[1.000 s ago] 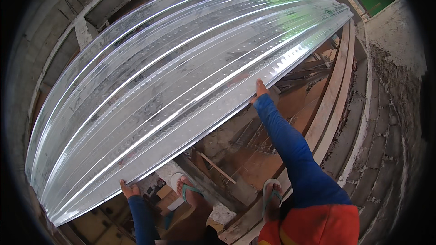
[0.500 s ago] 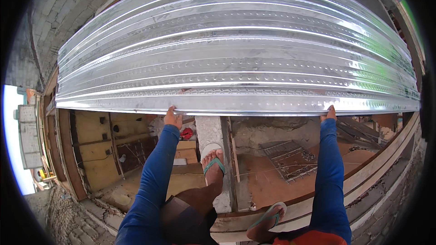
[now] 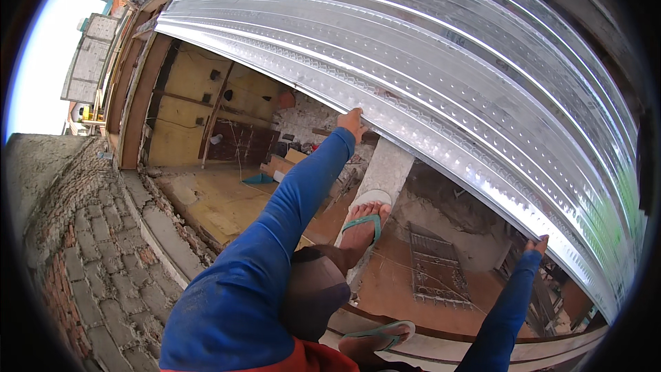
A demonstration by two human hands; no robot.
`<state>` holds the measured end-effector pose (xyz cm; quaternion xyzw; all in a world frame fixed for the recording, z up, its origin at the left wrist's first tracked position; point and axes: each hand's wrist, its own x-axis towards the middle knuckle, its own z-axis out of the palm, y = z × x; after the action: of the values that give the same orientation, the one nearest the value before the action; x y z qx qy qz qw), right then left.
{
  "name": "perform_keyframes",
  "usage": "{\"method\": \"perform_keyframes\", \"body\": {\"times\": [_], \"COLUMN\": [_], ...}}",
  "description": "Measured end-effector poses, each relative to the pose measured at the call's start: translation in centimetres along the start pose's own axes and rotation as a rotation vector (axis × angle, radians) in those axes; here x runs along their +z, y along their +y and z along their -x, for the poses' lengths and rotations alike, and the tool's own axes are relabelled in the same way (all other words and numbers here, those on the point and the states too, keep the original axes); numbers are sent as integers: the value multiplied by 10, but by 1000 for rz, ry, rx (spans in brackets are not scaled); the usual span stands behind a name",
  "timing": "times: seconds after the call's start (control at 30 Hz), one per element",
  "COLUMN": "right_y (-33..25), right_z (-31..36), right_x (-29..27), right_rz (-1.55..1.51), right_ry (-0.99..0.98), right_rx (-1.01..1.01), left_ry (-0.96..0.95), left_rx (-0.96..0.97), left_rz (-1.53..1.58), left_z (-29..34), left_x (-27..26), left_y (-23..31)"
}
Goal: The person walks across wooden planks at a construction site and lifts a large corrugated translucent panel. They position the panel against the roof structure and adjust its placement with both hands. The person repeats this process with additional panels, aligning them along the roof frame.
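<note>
A wide sheet of ribbed, dimpled metal decking [image 3: 413, 62] spans the upper part of the view, its near edge slanting down from upper left to lower right. My left hand [image 3: 353, 124] grips that near edge around its middle, thumb on top and the other fingers partly hidden below. Farther along the same edge, at the right, my right hand [image 3: 538, 244] is closed on it too, fingers mostly out of sight under the metal. Both arms, in blue sleeves, are stretched out.
One sandalled foot [image 3: 363, 224] stands on a narrow concrete beam [image 3: 389, 165]; the other [image 3: 379, 337] is on the ledge behind. Open drops to a lower room lie on both sides, with a metal grille [image 3: 437, 265] down there. Rough brickwork [image 3: 103, 241] rises at left.
My view has turned, so the decking now slants down to the right instead of lying level. Both hands keep their hold on its edge.
</note>
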<state>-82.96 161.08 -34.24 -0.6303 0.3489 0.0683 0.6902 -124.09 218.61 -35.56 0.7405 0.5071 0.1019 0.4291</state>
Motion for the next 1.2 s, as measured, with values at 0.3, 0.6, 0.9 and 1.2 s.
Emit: {"method": "perform_keyframes", "body": {"times": [0.3,0.6,0.9,1.2], "right_y": [5,19,25,17], "right_z": [-28,10,-37,-15], "right_x": [-24,0,3,2], "right_rz": [-12,0,-285,-78], "right_ry": [15,-52,81,257], "right_rx": [37,-86,28,123], "left_ry": [208,83,-113,-174], "left_rx": [-638,-250,-468,-734], "left_rz": [979,592,902,795], "left_z": [-2,-15,-19,-37], "left_x": [2,4,9,28], "left_y": [53,-32,-5,-14]}}
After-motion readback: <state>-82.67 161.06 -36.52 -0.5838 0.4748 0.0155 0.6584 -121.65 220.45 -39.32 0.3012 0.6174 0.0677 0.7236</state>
